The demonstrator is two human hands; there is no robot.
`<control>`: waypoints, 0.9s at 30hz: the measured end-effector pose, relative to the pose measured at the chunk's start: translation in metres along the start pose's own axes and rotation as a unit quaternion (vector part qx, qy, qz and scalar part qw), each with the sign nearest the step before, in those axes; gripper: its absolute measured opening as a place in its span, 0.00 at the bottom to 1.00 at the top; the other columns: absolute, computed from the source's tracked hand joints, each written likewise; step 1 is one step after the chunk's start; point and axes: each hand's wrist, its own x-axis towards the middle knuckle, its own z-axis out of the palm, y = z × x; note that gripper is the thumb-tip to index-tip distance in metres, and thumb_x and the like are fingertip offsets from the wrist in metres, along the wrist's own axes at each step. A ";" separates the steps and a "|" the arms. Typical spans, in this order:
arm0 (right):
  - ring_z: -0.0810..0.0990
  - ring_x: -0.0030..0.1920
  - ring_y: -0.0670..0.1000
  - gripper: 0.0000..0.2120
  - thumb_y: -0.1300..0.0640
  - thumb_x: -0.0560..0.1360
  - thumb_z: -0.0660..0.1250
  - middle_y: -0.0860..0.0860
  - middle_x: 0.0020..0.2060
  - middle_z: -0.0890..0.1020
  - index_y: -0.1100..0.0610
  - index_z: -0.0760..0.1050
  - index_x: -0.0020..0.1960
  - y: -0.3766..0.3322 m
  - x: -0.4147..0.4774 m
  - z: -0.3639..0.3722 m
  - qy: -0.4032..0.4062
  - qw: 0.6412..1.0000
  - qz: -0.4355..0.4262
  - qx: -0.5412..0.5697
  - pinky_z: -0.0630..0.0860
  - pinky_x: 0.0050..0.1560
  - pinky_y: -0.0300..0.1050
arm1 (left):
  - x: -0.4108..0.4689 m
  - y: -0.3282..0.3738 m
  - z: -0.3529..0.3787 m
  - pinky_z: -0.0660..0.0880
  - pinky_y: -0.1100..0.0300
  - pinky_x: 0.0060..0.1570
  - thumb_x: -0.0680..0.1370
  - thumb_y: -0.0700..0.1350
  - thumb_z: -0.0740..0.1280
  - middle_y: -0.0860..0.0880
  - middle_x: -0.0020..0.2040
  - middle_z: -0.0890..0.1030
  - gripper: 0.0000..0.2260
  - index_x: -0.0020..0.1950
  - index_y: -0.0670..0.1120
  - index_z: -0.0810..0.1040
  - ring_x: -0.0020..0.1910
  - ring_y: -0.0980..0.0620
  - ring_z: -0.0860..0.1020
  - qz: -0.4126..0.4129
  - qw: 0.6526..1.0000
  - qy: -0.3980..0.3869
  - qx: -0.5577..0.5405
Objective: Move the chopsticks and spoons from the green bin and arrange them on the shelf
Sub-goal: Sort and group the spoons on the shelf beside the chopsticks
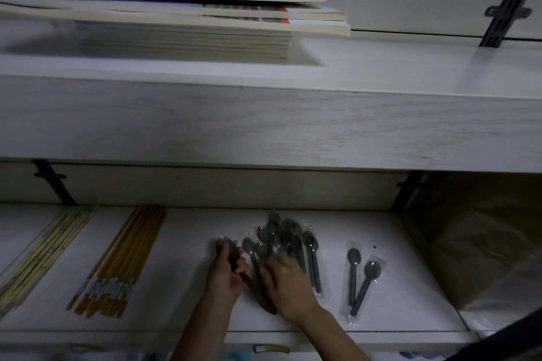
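glossy dark spoons [281,239] in clear plastic, matt pale wood-grain shelf [190,258].

Dim, underexposed scene, cool grey cast. Lower shelf [181,296] brightest, lit from front; its back recess in deep shadow under upper shelf board [264,123]. Stacked books [181,35] smeared by motion blur at top left. Right hand [289,287] slightly blurred. Wide-angle bending at edges; corners vignetted. Faint glints on wrapped spoons [281,239].

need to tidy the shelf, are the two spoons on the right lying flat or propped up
Lying flat. The two wrapped spoons rest on the shelf, bowls toward the back, handles crossing near the front, apart from the spoon pile.
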 end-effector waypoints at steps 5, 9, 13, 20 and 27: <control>0.42 0.77 0.56 0.32 0.36 0.76 0.41 0.52 0.77 0.46 0.49 0.45 0.76 0.050 0.012 0.003 -0.039 0.987 0.068 -0.143 0.41 0.75 0.49 | -0.002 0.015 -0.015 0.62 0.70 0.13 0.82 0.49 0.53 0.47 0.34 0.68 0.14 0.43 0.42 0.69 0.14 0.58 0.66 0.007 1.000 0.008 -0.005; 0.50 0.77 0.54 0.27 0.47 0.78 0.47 0.52 0.77 0.52 0.50 0.48 0.76 0.074 0.002 0.003 0.027 0.988 0.081 -0.130 0.46 0.76 0.47 | -0.004 0.019 -0.020 0.63 0.70 0.14 0.82 0.49 0.54 0.47 0.35 0.68 0.13 0.43 0.42 0.68 0.14 0.58 0.67 0.003 1.000 0.011 0.003; 0.54 0.76 0.52 0.31 0.60 0.76 0.57 0.52 0.76 0.56 0.54 0.50 0.76 0.083 0.000 -0.002 0.066 0.987 0.113 -0.097 0.50 0.77 0.47 | -0.006 0.018 -0.021 0.63 0.70 0.15 0.82 0.46 0.54 0.46 0.35 0.69 0.13 0.42 0.41 0.69 0.16 0.57 0.68 -0.012 1.000 0.014 0.024; 0.78 0.52 0.53 0.19 0.49 0.78 0.52 0.54 0.53 0.80 0.56 0.76 0.58 0.047 -0.006 0.007 0.216 0.974 0.073 0.005 0.75 0.58 0.47 | -0.012 0.019 -0.012 0.69 0.69 0.18 0.81 0.45 0.57 0.43 0.36 0.70 0.12 0.42 0.39 0.71 0.30 0.51 0.68 -0.019 0.995 0.030 0.093; 0.77 0.32 0.39 0.11 0.51 0.82 0.51 0.48 0.37 0.79 0.55 0.70 0.50 -0.038 -0.014 0.027 -0.192 0.917 0.137 0.321 0.72 0.33 0.28 | -0.015 0.026 -0.005 0.74 0.66 0.23 0.80 0.46 0.59 0.42 0.36 0.73 0.13 0.42 0.38 0.74 0.33 0.49 0.70 -0.017 0.978 0.013 0.207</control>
